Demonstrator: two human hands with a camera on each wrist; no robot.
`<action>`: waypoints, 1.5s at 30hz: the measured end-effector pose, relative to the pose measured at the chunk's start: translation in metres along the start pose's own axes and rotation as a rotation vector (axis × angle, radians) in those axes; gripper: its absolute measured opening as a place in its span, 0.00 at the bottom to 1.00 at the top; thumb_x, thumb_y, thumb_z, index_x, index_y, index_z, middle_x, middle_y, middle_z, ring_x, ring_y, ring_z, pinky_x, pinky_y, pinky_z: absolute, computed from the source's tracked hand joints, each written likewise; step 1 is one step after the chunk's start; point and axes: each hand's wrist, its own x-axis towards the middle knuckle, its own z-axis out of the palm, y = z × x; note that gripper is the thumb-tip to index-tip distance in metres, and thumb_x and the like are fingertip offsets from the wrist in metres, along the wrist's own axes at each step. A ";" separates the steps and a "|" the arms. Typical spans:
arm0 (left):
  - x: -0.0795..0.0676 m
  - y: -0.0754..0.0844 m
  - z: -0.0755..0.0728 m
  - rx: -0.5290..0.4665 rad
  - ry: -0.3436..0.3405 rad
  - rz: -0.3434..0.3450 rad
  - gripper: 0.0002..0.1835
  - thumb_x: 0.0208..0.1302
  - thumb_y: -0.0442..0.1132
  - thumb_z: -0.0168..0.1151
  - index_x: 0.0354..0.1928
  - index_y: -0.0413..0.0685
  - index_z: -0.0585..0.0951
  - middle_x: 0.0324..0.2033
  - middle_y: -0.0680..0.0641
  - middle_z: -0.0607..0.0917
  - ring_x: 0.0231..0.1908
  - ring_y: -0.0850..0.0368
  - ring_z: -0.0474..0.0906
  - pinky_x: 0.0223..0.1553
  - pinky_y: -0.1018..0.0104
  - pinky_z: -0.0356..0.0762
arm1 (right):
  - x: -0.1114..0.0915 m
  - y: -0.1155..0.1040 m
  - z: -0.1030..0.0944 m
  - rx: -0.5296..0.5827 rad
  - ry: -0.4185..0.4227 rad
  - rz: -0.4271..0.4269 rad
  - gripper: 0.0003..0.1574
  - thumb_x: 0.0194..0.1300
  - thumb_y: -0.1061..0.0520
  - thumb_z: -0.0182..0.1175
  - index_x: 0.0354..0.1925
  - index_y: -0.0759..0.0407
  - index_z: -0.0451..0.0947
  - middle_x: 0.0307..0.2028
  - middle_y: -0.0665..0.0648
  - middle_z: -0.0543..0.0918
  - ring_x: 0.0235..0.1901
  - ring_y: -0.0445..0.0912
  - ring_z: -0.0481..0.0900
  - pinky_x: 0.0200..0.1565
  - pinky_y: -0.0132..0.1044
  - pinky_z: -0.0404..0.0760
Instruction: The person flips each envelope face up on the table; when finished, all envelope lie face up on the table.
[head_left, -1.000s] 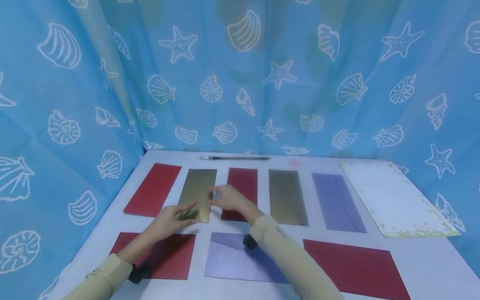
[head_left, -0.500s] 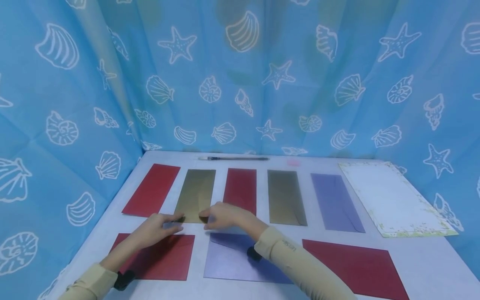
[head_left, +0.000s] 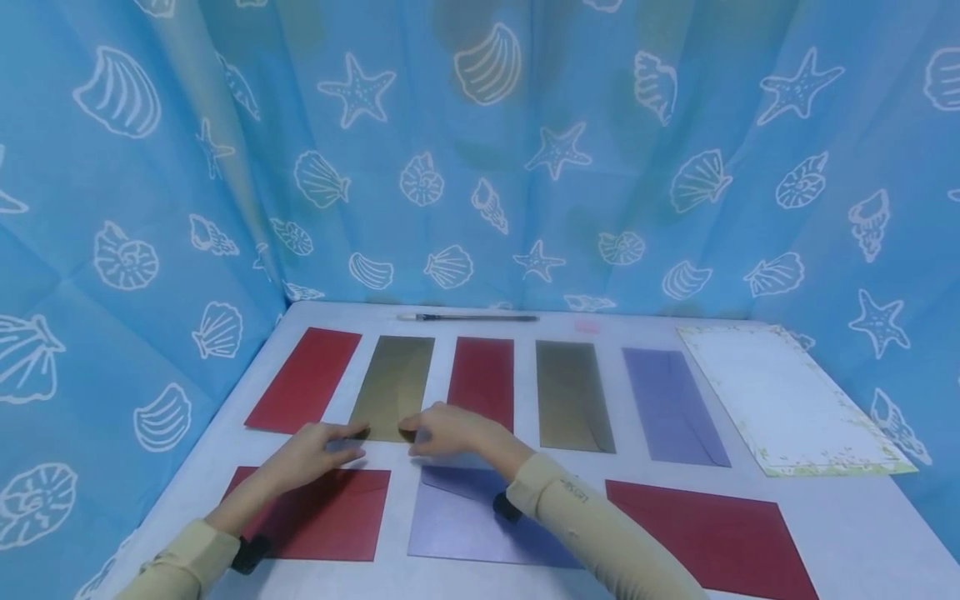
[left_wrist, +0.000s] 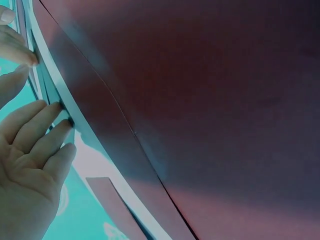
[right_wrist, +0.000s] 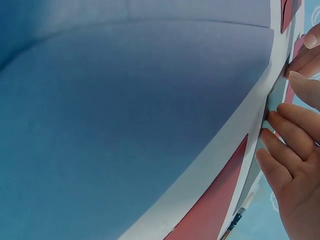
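A gold envelope (head_left: 393, 379) lies flat in the back row, second from the left in the head view. My left hand (head_left: 307, 454) touches its near left corner with the fingertips, the thumb held apart. At the near right corner are the fingertips of my right hand (head_left: 453, 429). Both wrist views show the fingers fairly straight and the palms facing inward: left hand (left_wrist: 35, 155), right hand (right_wrist: 295, 155). Beneath the left wrist lies a red envelope (head_left: 352, 521), and beneath the right a purple envelope (head_left: 457, 529). Another red envelope (head_left: 480, 375) partly hides behind the right hand.
Along the back row lie a red envelope (head_left: 303, 379), a second gold envelope (head_left: 573, 396) and a purple envelope (head_left: 675, 404). A further red envelope (head_left: 712, 533) is front right. Flower-bordered paper (head_left: 795, 400) sits at right. A thin brush (head_left: 480, 317) and a small pink piece (head_left: 587, 326) lie behind.
The gold envelope's raised near end now lies flat. My right hand has come down toward me to its near right corner, and the left has drawn back to the near left corner.
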 end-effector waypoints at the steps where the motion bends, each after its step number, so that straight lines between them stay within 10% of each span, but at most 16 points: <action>1: 0.000 0.000 0.000 0.000 0.000 -0.003 0.32 0.58 0.46 0.70 0.64 0.47 0.75 0.41 0.50 0.85 0.24 0.58 0.74 0.28 0.69 0.77 | 0.001 0.001 0.000 0.002 0.004 0.003 0.32 0.64 0.50 0.64 0.65 0.53 0.72 0.57 0.49 0.79 0.55 0.41 0.76 0.53 0.32 0.76; 12: -0.005 -0.003 -0.001 -0.008 0.005 0.017 0.35 0.57 0.48 0.71 0.66 0.48 0.72 0.19 0.54 0.78 0.16 0.56 0.70 0.24 0.69 0.76 | 0.001 0.009 0.002 0.047 0.020 -0.032 0.34 0.64 0.50 0.65 0.66 0.53 0.71 0.60 0.49 0.77 0.58 0.41 0.74 0.56 0.32 0.74; 19: -0.020 -0.014 -0.011 0.003 0.101 0.049 0.33 0.55 0.49 0.72 0.63 0.48 0.76 0.42 0.52 0.85 0.42 0.53 0.82 0.41 0.59 0.82 | 0.008 0.006 0.003 0.098 0.052 -0.079 0.33 0.65 0.49 0.64 0.65 0.57 0.71 0.55 0.51 0.81 0.49 0.38 0.78 0.50 0.27 0.75; 24: -0.031 -0.027 -0.023 -0.005 0.158 0.042 0.34 0.55 0.50 0.72 0.63 0.45 0.75 0.55 0.42 0.80 0.59 0.37 0.71 0.46 0.48 0.80 | 0.016 -0.003 0.003 0.153 0.089 -0.117 0.31 0.65 0.51 0.63 0.64 0.60 0.72 0.40 0.49 0.85 0.31 0.35 0.75 0.37 0.23 0.75; 28: -0.040 -0.038 -0.033 0.020 0.196 0.020 0.36 0.55 0.51 0.71 0.64 0.43 0.74 0.54 0.40 0.81 0.56 0.36 0.74 0.42 0.50 0.82 | 0.027 -0.016 0.004 0.176 0.114 -0.129 0.32 0.66 0.50 0.62 0.65 0.59 0.71 0.25 0.50 0.81 0.19 0.36 0.66 0.29 0.24 0.71; 37: -0.052 -0.067 -0.051 0.056 0.281 -0.099 0.39 0.58 0.52 0.68 0.67 0.37 0.68 0.58 0.31 0.75 0.56 0.30 0.70 0.37 0.52 0.83 | 0.059 -0.049 0.009 0.094 0.209 -0.202 0.31 0.68 0.50 0.60 0.65 0.58 0.71 0.53 0.53 0.82 0.44 0.39 0.81 0.45 0.22 0.73; 45: -0.051 -0.085 -0.062 0.011 0.322 -0.133 0.40 0.62 0.49 0.66 0.68 0.31 0.64 0.61 0.26 0.68 0.60 0.24 0.61 0.41 0.44 0.81 | 0.072 -0.065 0.018 0.192 0.175 -0.148 0.35 0.67 0.51 0.61 0.68 0.58 0.66 0.21 0.50 0.78 0.14 0.36 0.65 0.27 0.20 0.70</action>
